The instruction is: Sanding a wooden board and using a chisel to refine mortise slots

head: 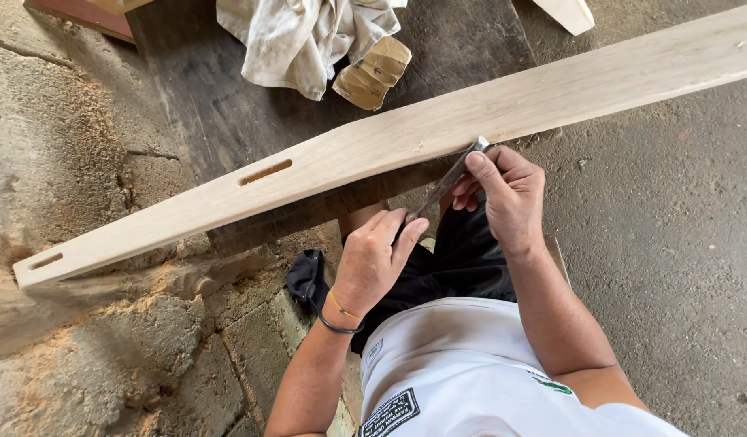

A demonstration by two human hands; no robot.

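Two hands are working a thin metal blade against a long plank's edge.

The pale plank [438, 129] is lying slantwise over a dark bench [219, 105]; the right hand [511, 198] and left hand [373, 259] are gripping, fingers clamped, the blade [446, 184]. Scraping seems underway; continuing calls for steady pressure along the edge.

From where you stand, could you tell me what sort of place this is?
Probably a woodworking shop: sawdust lies on the rough concrete floor, a pale plank with cut slots rests across a dark bench, and both hands work a metal blade against it.
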